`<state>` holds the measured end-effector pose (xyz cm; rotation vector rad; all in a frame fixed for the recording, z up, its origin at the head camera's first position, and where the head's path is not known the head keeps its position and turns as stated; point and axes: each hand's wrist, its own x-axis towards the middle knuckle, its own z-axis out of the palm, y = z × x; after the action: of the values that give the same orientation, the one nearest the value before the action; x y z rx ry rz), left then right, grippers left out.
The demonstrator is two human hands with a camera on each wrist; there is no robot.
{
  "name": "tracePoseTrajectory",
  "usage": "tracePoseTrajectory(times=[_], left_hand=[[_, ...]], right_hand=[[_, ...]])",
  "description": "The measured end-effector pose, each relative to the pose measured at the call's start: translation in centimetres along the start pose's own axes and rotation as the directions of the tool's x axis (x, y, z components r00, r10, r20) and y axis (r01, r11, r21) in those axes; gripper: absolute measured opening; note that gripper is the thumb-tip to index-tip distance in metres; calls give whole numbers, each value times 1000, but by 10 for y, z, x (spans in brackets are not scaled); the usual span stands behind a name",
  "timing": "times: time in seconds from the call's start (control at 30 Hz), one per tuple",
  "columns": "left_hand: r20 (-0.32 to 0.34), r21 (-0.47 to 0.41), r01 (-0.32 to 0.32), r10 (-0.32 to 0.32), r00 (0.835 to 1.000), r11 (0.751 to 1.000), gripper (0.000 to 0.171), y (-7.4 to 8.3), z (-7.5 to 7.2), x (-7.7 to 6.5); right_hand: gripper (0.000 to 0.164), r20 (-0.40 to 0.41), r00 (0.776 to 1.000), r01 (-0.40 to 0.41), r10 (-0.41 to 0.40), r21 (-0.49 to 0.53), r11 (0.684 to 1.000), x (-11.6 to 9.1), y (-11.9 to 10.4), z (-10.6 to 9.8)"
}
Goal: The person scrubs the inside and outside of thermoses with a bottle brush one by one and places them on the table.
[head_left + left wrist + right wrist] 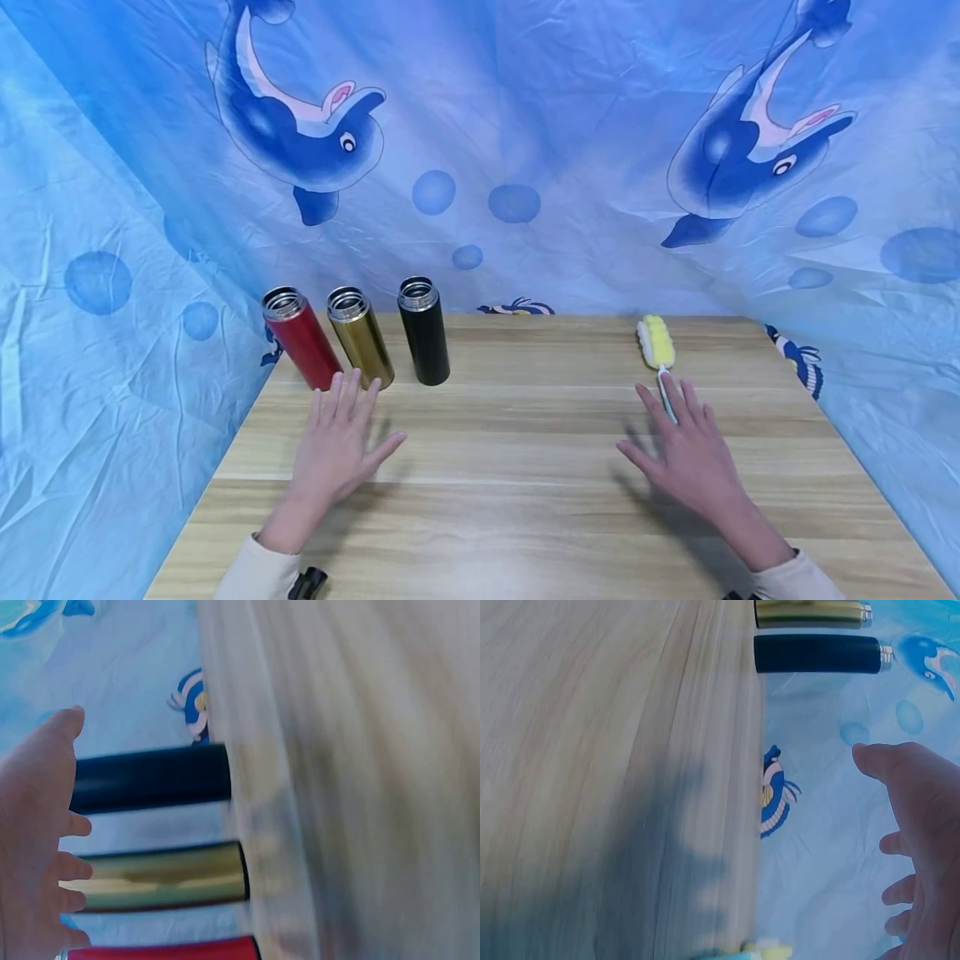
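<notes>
Three lidless flasks stand upright at the back left of the table: a red flask (303, 340), a gold flask (362, 337) and a black flask (424, 333). My left hand (337, 454) hovers with spread fingers in front of the red and gold ones, fingertips overlapping their bases in the head view. Over at the right lies a sponge bottle brush (657, 343) with a yellow and white head and a thin light-blue handle. My right hand (690, 454) is spread above the table, its fingers partly covering that handle. Neither hand holds anything.
The wood-grain table (510, 467) ends at the back against a blue curtain (570, 242) printed with dolphins and bubbles. More of this cloth hangs along the left and right sides. Both hands cast shadows on the tabletop.
</notes>
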<state>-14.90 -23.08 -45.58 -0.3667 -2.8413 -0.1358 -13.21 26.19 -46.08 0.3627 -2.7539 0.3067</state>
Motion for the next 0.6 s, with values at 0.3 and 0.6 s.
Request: tracePoseTrajectory(times=[0.3, 0.6], left_hand=[[-75, -59, 75, -80, 994, 995, 85, -33, -16, 7], [-189, -162, 158, -188, 964, 974, 82, -59, -22, 13]], right_hand=[[87, 1, 997, -74, 75, 84, 994, -6, 20, -8], [83, -11, 990, -137, 142, 191, 972, -5, 39, -5]])
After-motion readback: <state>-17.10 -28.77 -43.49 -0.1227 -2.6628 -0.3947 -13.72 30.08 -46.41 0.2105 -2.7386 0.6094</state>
